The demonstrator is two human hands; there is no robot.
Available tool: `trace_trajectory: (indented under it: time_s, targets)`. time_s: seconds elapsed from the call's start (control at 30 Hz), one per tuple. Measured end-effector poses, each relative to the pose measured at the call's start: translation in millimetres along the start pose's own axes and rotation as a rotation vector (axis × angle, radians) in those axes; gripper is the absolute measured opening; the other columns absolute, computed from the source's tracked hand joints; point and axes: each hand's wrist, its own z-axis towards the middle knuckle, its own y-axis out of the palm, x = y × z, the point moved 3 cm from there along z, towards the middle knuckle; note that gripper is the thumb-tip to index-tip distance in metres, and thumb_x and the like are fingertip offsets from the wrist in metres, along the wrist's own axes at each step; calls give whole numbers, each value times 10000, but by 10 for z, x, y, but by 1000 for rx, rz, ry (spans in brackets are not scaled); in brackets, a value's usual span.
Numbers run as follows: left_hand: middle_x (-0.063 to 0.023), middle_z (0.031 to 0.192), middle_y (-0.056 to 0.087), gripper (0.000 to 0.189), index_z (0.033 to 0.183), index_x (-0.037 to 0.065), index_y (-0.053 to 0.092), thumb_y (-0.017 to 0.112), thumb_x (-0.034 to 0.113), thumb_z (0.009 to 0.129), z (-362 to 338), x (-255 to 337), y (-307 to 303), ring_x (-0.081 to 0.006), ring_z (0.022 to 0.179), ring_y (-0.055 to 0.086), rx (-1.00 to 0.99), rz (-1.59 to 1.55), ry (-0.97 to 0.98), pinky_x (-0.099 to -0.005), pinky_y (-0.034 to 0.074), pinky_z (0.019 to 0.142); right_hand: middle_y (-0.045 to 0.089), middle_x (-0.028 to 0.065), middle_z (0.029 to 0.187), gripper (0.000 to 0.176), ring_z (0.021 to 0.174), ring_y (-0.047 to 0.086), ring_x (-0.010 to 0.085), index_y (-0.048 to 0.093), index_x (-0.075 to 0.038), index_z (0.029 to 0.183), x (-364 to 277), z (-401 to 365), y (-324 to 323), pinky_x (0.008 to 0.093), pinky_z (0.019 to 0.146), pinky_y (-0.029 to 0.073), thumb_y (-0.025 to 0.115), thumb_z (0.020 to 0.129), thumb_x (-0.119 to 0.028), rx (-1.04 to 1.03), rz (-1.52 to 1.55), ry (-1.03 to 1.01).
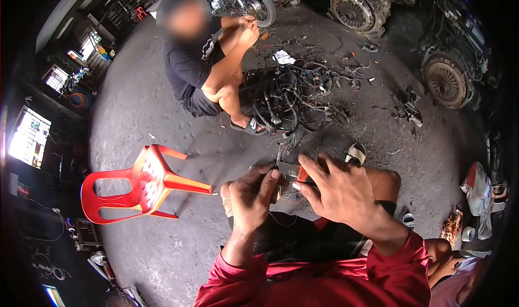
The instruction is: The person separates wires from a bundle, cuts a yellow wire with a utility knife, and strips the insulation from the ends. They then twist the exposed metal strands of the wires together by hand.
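Note:
My left hand (253,194) is closed in a pinch, with the thumb on top. From it a thin dark wire end (279,155) points up and away from me, and fine strands hang below the fingers. Close on its right, my right hand (343,190) grips an orange-handled knife (303,173), index finger and thumb around the handle. The knife's flat grey blade points left, right at the left fingertips. Both hands are above my lap, and the left palm is hidden.
A heap of tangled wiring harnesses (294,98) lies ahead on the dark floor. Beyond its left side sits a person (189,63) with hands together. A red plastic chair (154,180) stands left. Engine parts (446,81) are at the far right, a plastic bag (478,190) nearer.

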Motion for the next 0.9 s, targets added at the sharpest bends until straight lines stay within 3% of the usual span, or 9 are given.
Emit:
trace_trajectory:
  time_s: [0.13,0.2,0.3,0.43,0.5,0.6,0.73,0.83,0.9]
  targets:
    - [-43,702,616,146,988,-74,608,597,43,902,-42,8,-4,-80,582,565,55,213,29,-217,457,521,561,72,816,345,548,624,237,521,-146,1122,-22,1,-43,359,453,507,571,869,-375,34,-52,14]
    - [-64,801,647,166,1012,-74,603,614,39,890,-46,-20,-30,-91,636,602,67,389,137,-218,494,581,563,82,807,310,543,631,249,520,-146,1093,-30,11,-65,370,451,512,564,876,-364,-49,-32,46]
    - [-75,874,653,186,1045,-72,598,609,29,890,-49,-110,-33,-98,645,621,79,411,205,-218,503,591,565,87,806,295,546,632,259,516,-141,1076,-25,24,-77,376,456,515,561,879,-356,-38,-39,50]
    - [-79,887,654,206,1074,-71,591,597,31,896,-61,-137,12,-112,661,642,80,216,159,-224,518,608,568,89,810,294,542,630,265,515,-139,1079,-19,14,-69,376,448,510,558,881,-352,-56,-48,75]
    - [-84,889,661,216,1089,-75,590,585,26,899,-81,-135,5,-124,676,656,73,91,39,-230,529,623,568,91,814,299,540,629,268,515,-135,1084,-13,-12,3,378,441,503,565,877,-345,-40,-19,85]
    - [-92,889,664,209,1084,-75,597,581,18,898,-92,-196,-17,-121,681,655,102,261,135,-231,530,626,568,92,816,312,542,630,268,515,-135,1096,-34,-36,91,379,438,498,576,869,-340,-5,29,115]
    - [-92,893,668,197,1077,-68,608,570,-3,895,-135,-221,-1,-122,685,658,100,201,163,-226,527,625,582,106,862,315,524,626,267,511,-131,1090,-53,-59,161,374,438,499,587,860,-331,-30,59,138]
    - [-83,892,672,152,1018,-63,633,574,-5,890,-174,-236,-20,-109,656,638,102,144,141,-225,513,598,621,104,907,434,595,633,284,537,-133,1204,8,-97,306,394,474,499,619,831,-338,-42,75,169]
    - [-38,762,642,187,1010,-37,642,604,-73,831,-184,-216,-56,-104,703,570,69,186,130,-233,442,668,633,124,833,360,604,636,294,550,-101,1144,96,-71,361,413,483,501,608,850,-301,69,85,113]
